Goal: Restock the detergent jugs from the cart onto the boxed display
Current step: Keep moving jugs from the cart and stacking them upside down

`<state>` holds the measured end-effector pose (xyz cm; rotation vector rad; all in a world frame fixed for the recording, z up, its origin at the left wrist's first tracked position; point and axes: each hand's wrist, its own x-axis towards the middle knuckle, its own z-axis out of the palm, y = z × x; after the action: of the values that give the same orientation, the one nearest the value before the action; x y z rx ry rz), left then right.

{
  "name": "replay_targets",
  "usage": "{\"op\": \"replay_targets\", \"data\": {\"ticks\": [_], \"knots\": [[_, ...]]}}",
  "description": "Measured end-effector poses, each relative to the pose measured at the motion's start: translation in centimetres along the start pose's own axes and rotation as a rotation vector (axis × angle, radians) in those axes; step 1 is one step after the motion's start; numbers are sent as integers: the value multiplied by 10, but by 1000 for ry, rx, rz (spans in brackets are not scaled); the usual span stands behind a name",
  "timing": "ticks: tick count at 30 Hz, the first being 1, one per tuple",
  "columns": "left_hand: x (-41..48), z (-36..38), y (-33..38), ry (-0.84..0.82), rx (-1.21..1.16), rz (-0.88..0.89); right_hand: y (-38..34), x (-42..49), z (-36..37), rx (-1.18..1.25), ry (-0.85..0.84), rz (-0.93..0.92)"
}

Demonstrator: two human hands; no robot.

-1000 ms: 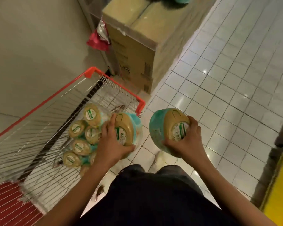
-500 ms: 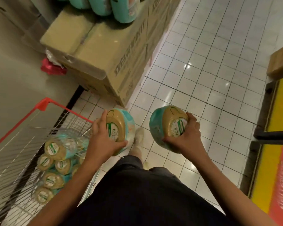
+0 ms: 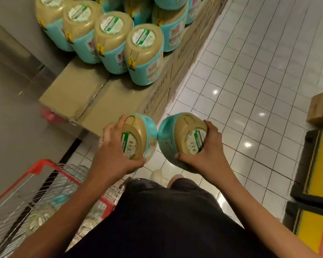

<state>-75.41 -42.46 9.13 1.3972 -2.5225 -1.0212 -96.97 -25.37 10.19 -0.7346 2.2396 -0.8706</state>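
Left hand (image 3: 114, 153): fingers wrapped around the top of one detergent jug (image 3: 140, 135), near the centre of the view.
Right hand (image 3: 205, 151): grasps a second jug (image 3: 173, 138) — the two almost touch.
Done: a group of jugs (image 3: 144, 53) stands on the boxed display (image 3: 93, 97), at 11 o'clock.
Left to do: both held jugs to place; more seem to lie in the cart (image 3: 43, 175) at 8 o'clock — blurred.

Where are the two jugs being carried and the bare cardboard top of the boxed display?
Carried left jug (image 3: 138, 130): head view, on its tan top.
Carried right jug (image 3: 185, 130): head view, on its tan top.
Boxed display (image 3: 76, 90): head view, on its bare cardboard top, near corner.
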Motion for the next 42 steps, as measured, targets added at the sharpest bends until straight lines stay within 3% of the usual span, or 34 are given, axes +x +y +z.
{"op": "replay_targets", "data": {"ticks": [10, 16, 22, 28, 32, 36, 42], "knots": [[61, -71, 17, 156, 128, -171, -99, 124, -4, 46, -268, -139], [87, -95, 2, 168, 173, -235, -135, 158, 24, 41, -401, -160], [102, -94, -19, 155, 193, -240, -151, 168, 55, 76, -465, -44], [123, -107, -66, 214, -49, -207, -167, 163, 83, 151, -488, 15], [139, -116, -96, 280, -206, -130, -175, 161, 100, 376, -538, 287], [150, -99, -112, 440, -518, -208, -178, 162, 114, 508, -590, 418], [181, -126, -154, 457, -568, -221, -207, 159, 154, 641, -574, 491]]}}
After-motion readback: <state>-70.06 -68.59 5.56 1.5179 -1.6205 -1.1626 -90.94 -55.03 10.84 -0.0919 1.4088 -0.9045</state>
